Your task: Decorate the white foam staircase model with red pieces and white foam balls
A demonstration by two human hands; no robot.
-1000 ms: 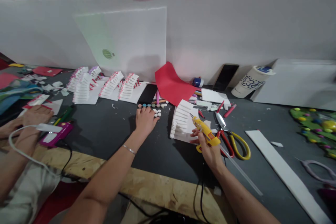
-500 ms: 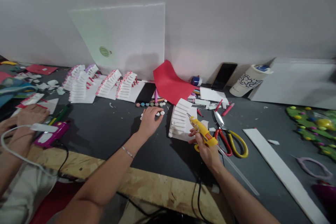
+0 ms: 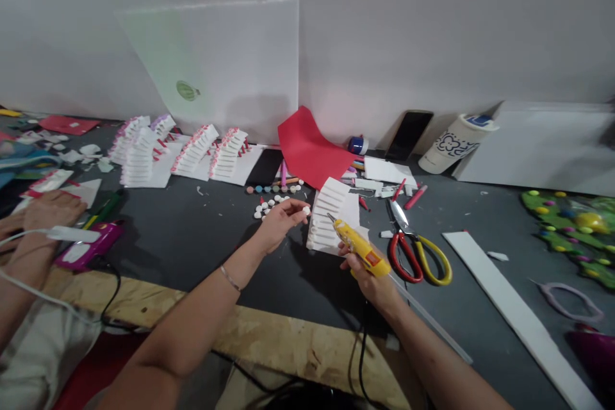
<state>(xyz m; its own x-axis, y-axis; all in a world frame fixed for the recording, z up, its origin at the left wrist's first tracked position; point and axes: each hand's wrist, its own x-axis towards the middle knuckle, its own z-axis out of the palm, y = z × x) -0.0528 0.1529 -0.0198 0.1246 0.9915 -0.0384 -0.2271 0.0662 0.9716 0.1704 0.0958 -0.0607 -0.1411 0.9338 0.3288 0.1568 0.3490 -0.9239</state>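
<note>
Right hand (image 3: 364, 273) wrapped round yellow hot glue gun (image 3: 358, 246), long axis diagonal, nozzle pointing far-left, just beside slatted white foam piece (image 3: 328, 220), left hand (image 3: 280, 221) pinching small white disc (image 3: 306, 211)

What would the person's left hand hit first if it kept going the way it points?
The left hand would probably meet the white cut-out first, though depth is hard to judge here.

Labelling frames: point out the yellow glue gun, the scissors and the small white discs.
yellow glue gun (image 3: 356, 245): head view, on the barrel.
scissors (image 3: 398, 213): head view, on the steel blades.
small white discs (image 3: 271, 203): head view, on one disc in the cluster.
</note>
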